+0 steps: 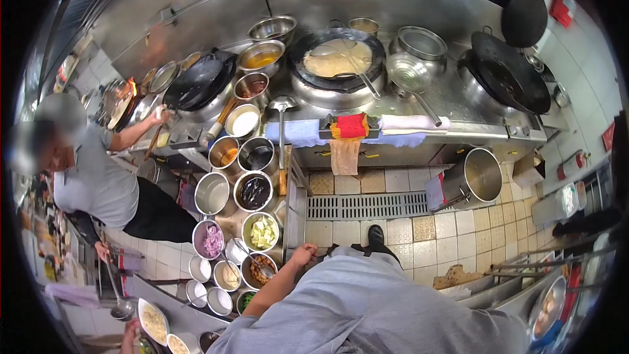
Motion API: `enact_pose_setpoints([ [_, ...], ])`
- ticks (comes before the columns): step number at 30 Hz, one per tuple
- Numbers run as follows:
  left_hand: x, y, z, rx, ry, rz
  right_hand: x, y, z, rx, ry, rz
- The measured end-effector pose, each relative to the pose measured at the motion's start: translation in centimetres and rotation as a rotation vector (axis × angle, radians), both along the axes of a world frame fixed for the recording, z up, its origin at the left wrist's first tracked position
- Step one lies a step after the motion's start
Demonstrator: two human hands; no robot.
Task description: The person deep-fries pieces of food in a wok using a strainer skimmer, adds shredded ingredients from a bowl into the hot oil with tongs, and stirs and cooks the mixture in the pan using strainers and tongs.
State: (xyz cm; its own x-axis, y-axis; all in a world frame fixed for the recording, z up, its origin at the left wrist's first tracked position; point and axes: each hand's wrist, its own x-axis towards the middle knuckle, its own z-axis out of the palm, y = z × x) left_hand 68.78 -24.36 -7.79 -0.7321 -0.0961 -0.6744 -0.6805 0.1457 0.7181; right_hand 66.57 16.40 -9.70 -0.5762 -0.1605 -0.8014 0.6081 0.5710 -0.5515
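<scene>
Left hand [304, 255] low by the table of pots, pale food [333, 57] in the middle wok [301, 42]

Left hand: in front of the wearer's grey shirt [386, 301], near the waist. Fingers curled in toward the palm; cannot tell how tightly, or whether anything is held. Right hand: out of view, fingers' state cannot be told.

Nearest the left hand, on the side table [229, 223]: a pot of brown pieces [257, 269] with a spoon in it, and a pot of chopped pale-green vegetable [264, 232]. Beside these, sliced purple onion [213, 240] in its own pot. Farther up, a pot with dark contents [254, 191]. A long-handled ladle [282, 103] lies along the table's right side, bowl end toward the stove [468, 118].

Pale food sits in the middle wok on the stove, well apart from the hand. A long-handled utensil [368, 84] slants out over the wok's near rim. Right of it, a strainer [409, 73] rests with its handle toward the front edge. Red and yellow cloth [349, 126] at that edge, between folded towels.

Left side: a co-worker [98, 183], one hand [159, 115] by the left wok [196, 82]. Floor, right: large steel pot [481, 177].
</scene>
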Motion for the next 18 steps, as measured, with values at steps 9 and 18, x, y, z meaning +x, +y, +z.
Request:
enact_pose_setpoints([
  [9,-0.3,0.1,1.0,-0.022,0.011,-0.071,1.5,1.3,-0.6,0.059,-0.035,0.097],
  [18,-2.6,2.1,0.1,-0.007,-0.007,-0.184,1.6,2.2,-0.8,0.084,-0.039,0.195],
])
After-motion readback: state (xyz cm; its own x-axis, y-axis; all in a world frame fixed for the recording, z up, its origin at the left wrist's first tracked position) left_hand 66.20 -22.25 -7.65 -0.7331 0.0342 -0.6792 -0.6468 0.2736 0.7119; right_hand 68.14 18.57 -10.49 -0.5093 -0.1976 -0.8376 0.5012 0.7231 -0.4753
